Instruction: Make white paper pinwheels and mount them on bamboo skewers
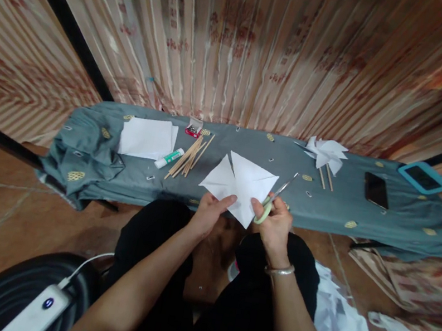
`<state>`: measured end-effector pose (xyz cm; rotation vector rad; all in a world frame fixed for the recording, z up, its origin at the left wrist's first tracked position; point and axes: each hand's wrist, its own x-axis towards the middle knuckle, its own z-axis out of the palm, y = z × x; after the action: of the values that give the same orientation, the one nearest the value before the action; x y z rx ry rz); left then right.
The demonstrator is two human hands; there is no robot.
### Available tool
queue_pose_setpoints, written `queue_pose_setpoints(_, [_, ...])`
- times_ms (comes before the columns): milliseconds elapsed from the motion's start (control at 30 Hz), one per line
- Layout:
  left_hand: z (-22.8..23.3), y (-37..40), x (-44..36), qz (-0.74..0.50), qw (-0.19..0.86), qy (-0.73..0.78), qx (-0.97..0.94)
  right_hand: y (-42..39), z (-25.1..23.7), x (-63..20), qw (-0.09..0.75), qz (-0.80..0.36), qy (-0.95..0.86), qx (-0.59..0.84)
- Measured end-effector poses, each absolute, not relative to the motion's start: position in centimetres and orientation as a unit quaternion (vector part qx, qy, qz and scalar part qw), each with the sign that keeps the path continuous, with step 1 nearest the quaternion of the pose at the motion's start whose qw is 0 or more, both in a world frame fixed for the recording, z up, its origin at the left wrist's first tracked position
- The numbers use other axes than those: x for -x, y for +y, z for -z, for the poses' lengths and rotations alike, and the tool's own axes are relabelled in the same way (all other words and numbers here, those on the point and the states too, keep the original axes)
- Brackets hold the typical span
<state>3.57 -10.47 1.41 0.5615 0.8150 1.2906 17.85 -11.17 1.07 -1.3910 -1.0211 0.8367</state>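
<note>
Head view. Left hand (210,211) pinched the lower left edge of a white paper (249,187), thumb on top, fingers beneath. Right hand (276,223) gripped its lower right edge, thumb on the upper face; the same hand also held scissors (265,212), pale green loops against the fingers, blades pointing away from the wearer. Paper sat between both hands, above the near edge of a cloth-covered table (341,205); an open cut ran inward at its far side.

Left along the table: paper stack (146,138), then a glue stick (169,158) just beside a loose bundle of wooden sticks (189,158), with a small red box (194,128) behind them. Right: white paper pinwheels (327,152) with sticks protruding toward the wearer, a dark phone (377,190), and a blue-framed device (424,178) near the far end. Folded white pieces (343,321) lay heaped on the floor, lower right. Silver bracelet (279,270) circled the right wrist.
</note>
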Motion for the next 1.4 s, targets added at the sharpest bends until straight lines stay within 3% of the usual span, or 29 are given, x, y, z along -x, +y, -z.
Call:
queue_pose_setpoints(167, [-0.4,-9.2,-3.2,-0.634,0.620,0.416,-0.202,-11.5,-1.2,-17.5,0.507,-0.402,-0.490,0.585])
queue_pose_setpoints(433, [-1.1,-7.2,-1.1,-0.707,0.551,0.415,-0.156,-12.9,-0.8,-18.3,0.312,-0.475,-0.603,0.559])
queue_pose_setpoints(667, [-1.8,-6.2,-0.1,-0.745,0.527,0.382,-0.146,-14.0,-0.8,-18.2,0.213,-0.513,-0.647,0.523])
queue_pose_setpoints(867, [-1.2,-6.2,-0.5,-0.737,0.529,0.382,-0.179,-14.0,-0.3,-17.7,0.191,-0.504,-0.664,0.519])
queue_pose_setpoints(1400, [-1.4,-7.3,-1.4,-0.702,0.572,0.376,-0.195,-13.3,0.0,-17.5,0.227,-0.565,-0.621,0.494])
